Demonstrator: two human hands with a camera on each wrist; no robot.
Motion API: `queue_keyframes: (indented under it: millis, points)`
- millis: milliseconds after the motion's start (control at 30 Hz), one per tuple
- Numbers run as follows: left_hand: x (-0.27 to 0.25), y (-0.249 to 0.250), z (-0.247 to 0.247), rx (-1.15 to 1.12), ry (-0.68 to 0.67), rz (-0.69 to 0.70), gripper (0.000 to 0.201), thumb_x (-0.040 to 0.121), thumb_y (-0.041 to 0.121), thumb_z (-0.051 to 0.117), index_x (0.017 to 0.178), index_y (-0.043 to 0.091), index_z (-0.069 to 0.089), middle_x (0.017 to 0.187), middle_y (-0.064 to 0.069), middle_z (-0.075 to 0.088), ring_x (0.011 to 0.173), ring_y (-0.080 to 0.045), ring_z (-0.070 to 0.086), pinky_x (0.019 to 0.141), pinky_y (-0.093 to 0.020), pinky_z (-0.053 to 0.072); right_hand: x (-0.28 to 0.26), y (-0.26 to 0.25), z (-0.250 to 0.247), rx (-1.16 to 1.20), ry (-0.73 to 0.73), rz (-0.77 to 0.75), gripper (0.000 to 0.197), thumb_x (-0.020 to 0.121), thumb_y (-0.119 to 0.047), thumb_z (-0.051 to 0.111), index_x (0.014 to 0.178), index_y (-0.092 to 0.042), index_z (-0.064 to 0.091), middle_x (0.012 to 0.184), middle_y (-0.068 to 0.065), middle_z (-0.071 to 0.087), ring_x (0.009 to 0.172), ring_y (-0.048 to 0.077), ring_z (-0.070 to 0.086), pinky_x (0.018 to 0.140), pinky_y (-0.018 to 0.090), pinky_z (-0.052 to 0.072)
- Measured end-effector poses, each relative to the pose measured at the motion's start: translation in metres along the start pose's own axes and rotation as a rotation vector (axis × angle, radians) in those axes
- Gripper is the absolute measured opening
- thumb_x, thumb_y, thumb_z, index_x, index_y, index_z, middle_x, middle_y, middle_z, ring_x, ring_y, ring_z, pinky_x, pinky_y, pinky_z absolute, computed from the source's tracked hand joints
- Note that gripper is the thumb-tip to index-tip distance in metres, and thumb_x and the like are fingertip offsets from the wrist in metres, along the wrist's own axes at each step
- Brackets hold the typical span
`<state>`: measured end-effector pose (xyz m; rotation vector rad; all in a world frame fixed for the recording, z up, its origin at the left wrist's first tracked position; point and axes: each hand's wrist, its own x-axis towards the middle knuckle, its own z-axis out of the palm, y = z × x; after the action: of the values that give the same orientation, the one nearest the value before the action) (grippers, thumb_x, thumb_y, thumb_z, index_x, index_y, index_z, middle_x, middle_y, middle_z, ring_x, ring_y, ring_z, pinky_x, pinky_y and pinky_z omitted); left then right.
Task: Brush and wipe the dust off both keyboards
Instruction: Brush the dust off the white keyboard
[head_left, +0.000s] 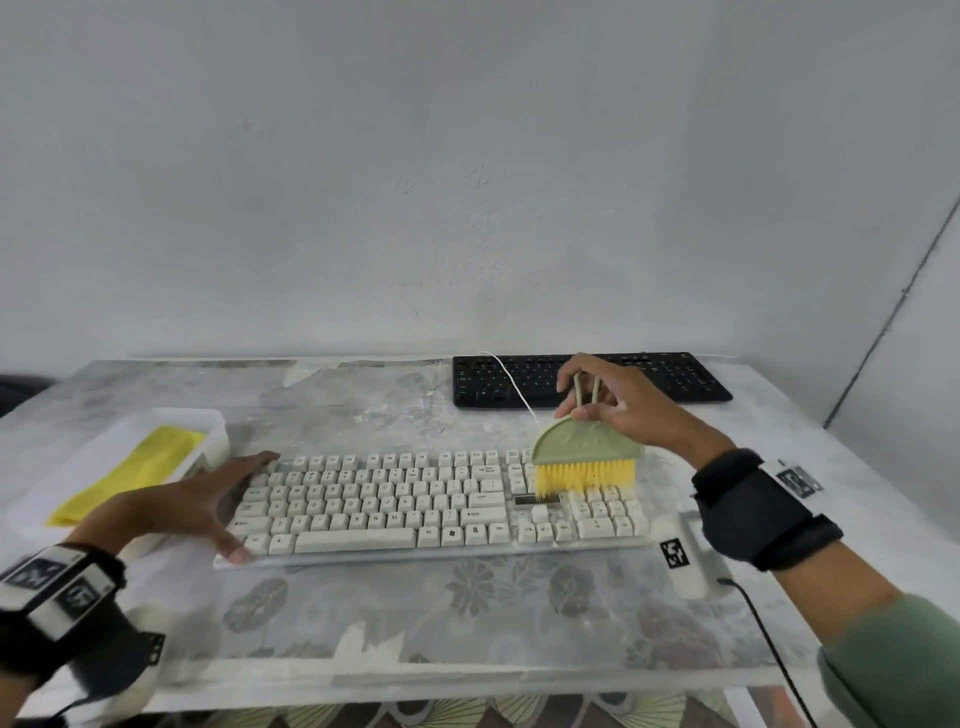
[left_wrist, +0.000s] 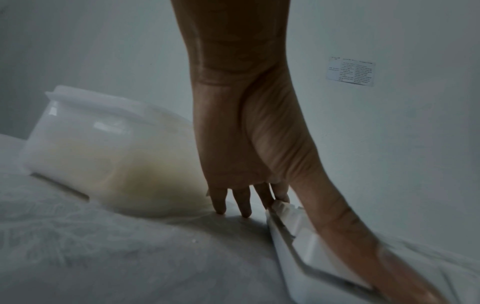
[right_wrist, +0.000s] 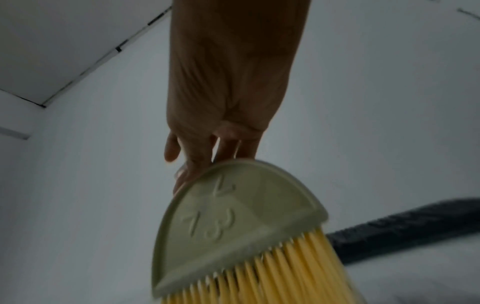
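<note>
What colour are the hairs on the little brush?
Yellow bristles on the brush; the head view shows them best.

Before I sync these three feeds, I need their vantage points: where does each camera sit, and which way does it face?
Head: worn high, facing forward and down at the table; shows both forearms, left hand steadying the white keyboard, right hand holding the brush.
Left wrist: looks along the palm at fingers on the keyboard's end, beside the white container.
Right wrist: looks along the hand at the brush; black keyboard behind.
Shared: head and right wrist both show brush and black keyboard.
</note>
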<state>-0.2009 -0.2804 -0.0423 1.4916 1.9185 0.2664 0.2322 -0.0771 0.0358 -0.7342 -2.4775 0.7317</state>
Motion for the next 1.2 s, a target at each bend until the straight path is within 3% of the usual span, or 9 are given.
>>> queue_keyframes:
  millis: [167,233,467,567,667,767,900,1033,1200]
  points:
    - [-0.003,0.004,-0.001,0.046,-0.004,-0.016,0.160,0.021,0.075,0.082,0.150,0.026,0.003,0.155,0.009,0.010,0.137,-0.005,0.013,0.110,-0.019,0.009,-0.016,0.011,-0.010,-0.017,0.066,0.033,0.056,0.083,-0.003,0.063,0.083,-0.056,0.045,0.084,-0.023,0.070,0.077,-0.002,0.064,0.064,0.009,0.043]
    - [-0.003,0.004,-0.002,0.058,-0.010,-0.017,0.160,0.020,0.077,0.081,0.150,0.026,0.002,0.157,0.007,0.007,0.141,-0.008,0.011,0.116,-0.025,0.010,-0.014,0.005,-0.013,-0.059,0.030,0.045,0.055,0.083,-0.004,0.064,0.084,-0.056,0.045,0.086,-0.024,0.069,0.077,0.004,0.063,0.063,0.012,0.040]
    - [-0.004,0.007,-0.002,0.094,-0.018,-0.026,0.169,0.012,0.084,0.072,0.151,0.023,-0.001,0.147,0.015,0.010,0.142,-0.008,0.010,0.119,-0.031,0.010,0.025,-0.067,0.049,0.049,0.039,-0.109,0.048,0.084,-0.003,0.063,0.105,-0.043,0.046,0.087,-0.013,0.070,0.080,-0.005,0.063,0.069,0.005,0.044]
    - [-0.003,0.007,0.000,0.093,-0.018,-0.029,0.168,0.012,0.082,0.073,0.152,0.023,-0.001,0.145,0.016,0.010,0.140,-0.007,0.011,0.118,-0.029,0.010,0.051,-0.097,0.080,0.107,0.022,-0.179,0.053,0.084,-0.003,0.064,0.113,-0.042,0.045,0.088,-0.013,0.070,0.076,0.012,0.064,0.072,0.015,0.050]
    - [-0.002,0.007,0.002,0.087,-0.003,-0.042,0.144,0.046,0.050,0.091,0.152,0.021,-0.002,0.154,0.012,0.005,0.143,-0.010,0.010,0.115,-0.027,0.009,0.074,-0.122,0.110,0.106,-0.005,-0.244,0.056,0.083,-0.003,0.064,0.119,-0.039,0.043,0.088,-0.013,0.069,0.068,0.024,0.059,0.072,0.025,0.048]
    - [0.001,0.005,0.003,0.081,0.017,-0.033,0.128,0.063,0.028,0.089,0.152,0.019,-0.002,0.157,0.007,0.004,0.144,-0.011,0.009,0.114,-0.026,0.010,0.095,-0.143,0.137,0.110,-0.025,-0.293,0.054,0.083,-0.001,0.062,0.124,-0.033,0.044,0.086,-0.013,0.068,0.062,0.020,0.053,0.069,0.025,0.047]
    - [0.000,0.005,0.002,0.051,0.006,-0.023,0.135,0.049,0.041,0.092,0.151,0.021,0.007,0.151,0.008,0.018,0.139,-0.013,0.021,0.114,-0.030,0.018,0.114,-0.165,0.173,0.131,-0.038,-0.319,0.053,0.084,0.000,0.061,0.123,-0.032,0.045,0.084,-0.011,0.068,0.057,0.012,0.049,0.063,0.015,0.041]
    - [-0.002,0.003,0.002,0.009,-0.010,-0.053,0.139,0.039,0.046,0.093,0.150,0.021,0.014,0.148,0.007,0.027,0.136,-0.016,0.030,0.114,-0.039,0.030,0.120,-0.177,0.202,0.148,-0.042,-0.336,0.049,0.085,0.000,0.059,0.122,-0.029,0.045,0.087,-0.011,0.068,0.058,0.021,0.052,0.062,0.016,0.041]
    - [-0.001,-0.003,0.001,0.000,0.000,-0.093,0.133,0.039,0.046,0.093,0.148,0.021,0.021,0.143,0.009,0.037,0.133,-0.018,0.037,0.111,-0.040,0.034,0.119,-0.178,0.209,0.178,-0.069,-0.334,0.048,0.087,-0.002,0.058,0.117,-0.035,0.039,0.090,-0.014,0.069,0.066,0.032,0.060,0.068,0.032,0.049]
